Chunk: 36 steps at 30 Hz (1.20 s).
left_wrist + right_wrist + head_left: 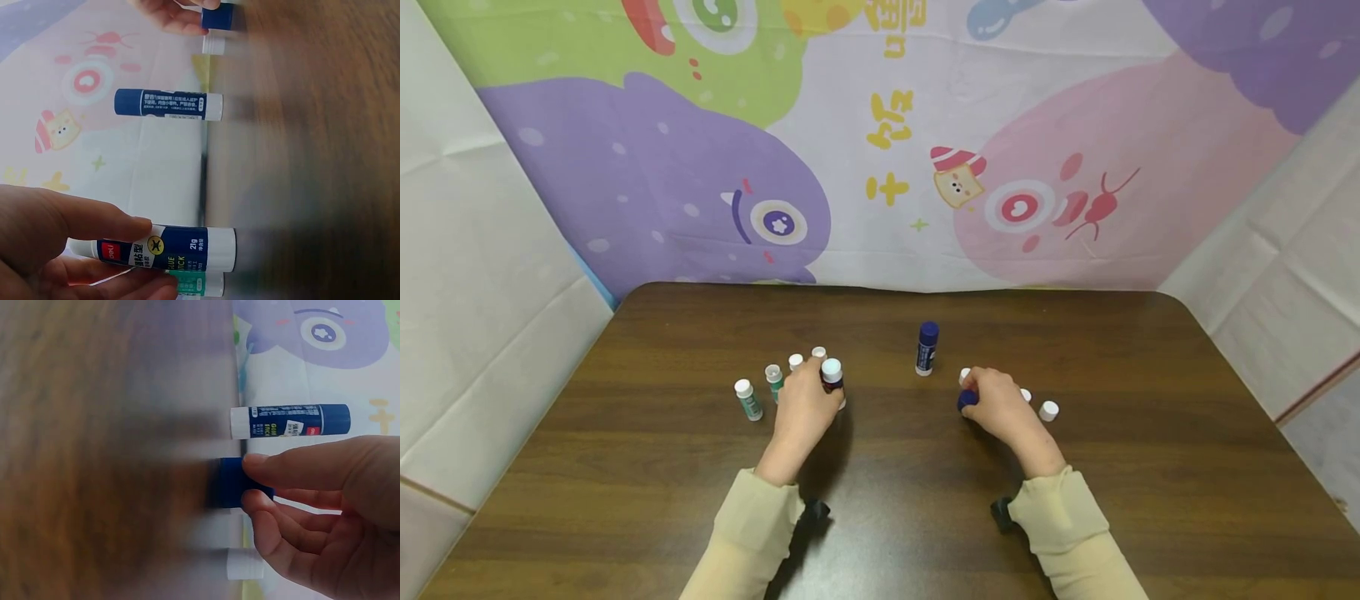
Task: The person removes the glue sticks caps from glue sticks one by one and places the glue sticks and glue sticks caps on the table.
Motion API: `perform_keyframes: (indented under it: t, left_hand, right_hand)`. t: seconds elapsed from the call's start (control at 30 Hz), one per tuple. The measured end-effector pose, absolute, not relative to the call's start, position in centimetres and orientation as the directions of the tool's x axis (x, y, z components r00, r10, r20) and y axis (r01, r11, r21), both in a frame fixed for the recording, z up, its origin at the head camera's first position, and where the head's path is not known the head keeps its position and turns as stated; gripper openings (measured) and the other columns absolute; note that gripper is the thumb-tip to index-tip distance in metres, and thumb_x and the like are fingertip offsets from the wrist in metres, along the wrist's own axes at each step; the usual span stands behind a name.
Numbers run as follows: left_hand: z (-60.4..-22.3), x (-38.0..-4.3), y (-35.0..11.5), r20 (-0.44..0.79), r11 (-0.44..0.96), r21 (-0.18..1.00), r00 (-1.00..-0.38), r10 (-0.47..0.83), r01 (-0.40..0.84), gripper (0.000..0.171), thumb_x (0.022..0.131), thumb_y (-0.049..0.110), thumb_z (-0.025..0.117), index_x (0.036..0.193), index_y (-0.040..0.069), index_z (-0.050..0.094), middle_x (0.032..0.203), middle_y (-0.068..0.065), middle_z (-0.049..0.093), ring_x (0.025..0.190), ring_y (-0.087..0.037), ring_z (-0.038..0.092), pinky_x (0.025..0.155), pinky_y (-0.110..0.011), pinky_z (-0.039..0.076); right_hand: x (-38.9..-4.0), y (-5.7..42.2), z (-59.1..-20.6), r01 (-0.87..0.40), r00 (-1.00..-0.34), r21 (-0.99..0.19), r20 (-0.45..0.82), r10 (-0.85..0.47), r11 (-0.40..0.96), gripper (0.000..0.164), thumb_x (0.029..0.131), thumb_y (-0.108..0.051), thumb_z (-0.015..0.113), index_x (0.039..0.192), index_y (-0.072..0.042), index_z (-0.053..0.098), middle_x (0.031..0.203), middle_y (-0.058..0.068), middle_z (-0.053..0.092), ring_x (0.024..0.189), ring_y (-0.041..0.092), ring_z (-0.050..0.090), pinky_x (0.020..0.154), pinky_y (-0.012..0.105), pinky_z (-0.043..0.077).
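My left hand [803, 402] grips a navy glue stick [215, 249] with a white base, upright and without its cap. The thumb presses one side and fingers wrap the other. On the right, my right hand [1002, 406] pinches a blue glue stick cap [230, 481] between thumb and fingers, at or just above the table; exact contact cannot be told. Between the hands and farther back stands a capped navy glue stick [927, 348]. Green glue sticks [748, 400] with white tops stand beside and behind the left hand, which partly hides some.
White caps [1048, 411] sit around the right hand, some partly covered by it. The brown wooden table [895, 492] ends at a printed cloth backdrop [887, 250]. Pale side walls [490, 250] flank the table.
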<state>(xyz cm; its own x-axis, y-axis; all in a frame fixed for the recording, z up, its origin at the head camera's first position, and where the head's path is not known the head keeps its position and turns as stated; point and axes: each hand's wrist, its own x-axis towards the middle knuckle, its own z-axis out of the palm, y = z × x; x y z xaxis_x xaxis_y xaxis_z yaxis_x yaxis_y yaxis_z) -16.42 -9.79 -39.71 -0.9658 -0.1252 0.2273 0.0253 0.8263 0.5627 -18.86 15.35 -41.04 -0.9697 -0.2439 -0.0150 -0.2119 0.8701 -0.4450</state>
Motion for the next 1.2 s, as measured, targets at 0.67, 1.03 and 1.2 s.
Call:
perform_keyframes:
  t: [0.67,1.03,1.2]
  left_hand:
    - [-38.9,-16.2,-8.9,0.322,0.794,0.592,-0.944,-0.072,0.142,0.041,0.07,0.011,0.067,0.107,0.003,0.051,0.103,-0.012,0.052,0.091,-0.027,0.052,0.077,-0.039,0.041]
    - [-38.3,-15.9,-7.9,0.393,0.798,0.558,-0.919,-0.013,0.227,0.044,0.07,0.009,0.067,0.111,0.003,0.049,0.108,-0.01,0.05,0.094,-0.024,0.049,0.078,-0.035,0.041]
    - [-38.2,-15.9,-7.1,0.432,0.795,0.533,-0.901,0.041,0.291,0.046,0.071,0.01,0.066,0.113,0.005,0.048,0.109,-0.009,0.049,0.096,-0.023,0.051,0.077,-0.034,0.043]
  right_hand:
    - [-18.6,16.2,-38.2,-0.214,-0.977,-0.462,0.101,-0.188,0.861,0.038,0.071,-0.02,0.067,0.102,-0.001,0.054,0.092,0.013,0.055,0.083,0.024,0.052,0.07,0.038,0.042]
    - [-21.1,13.3,-37.0,-0.316,-0.948,-0.476,0.199,-0.25,0.821,0.048,0.071,-0.019,0.067,0.112,-0.002,0.048,0.096,0.013,0.053,0.084,0.023,0.05,0.071,0.036,0.041]
    - [-22.1,12.4,-37.1,-0.358,-0.934,-0.499,0.207,-0.292,0.789,0.054,0.071,-0.018,0.068,0.119,-0.007,0.044,0.107,0.011,0.051,0.096,0.024,0.049,0.079,0.037,0.04]
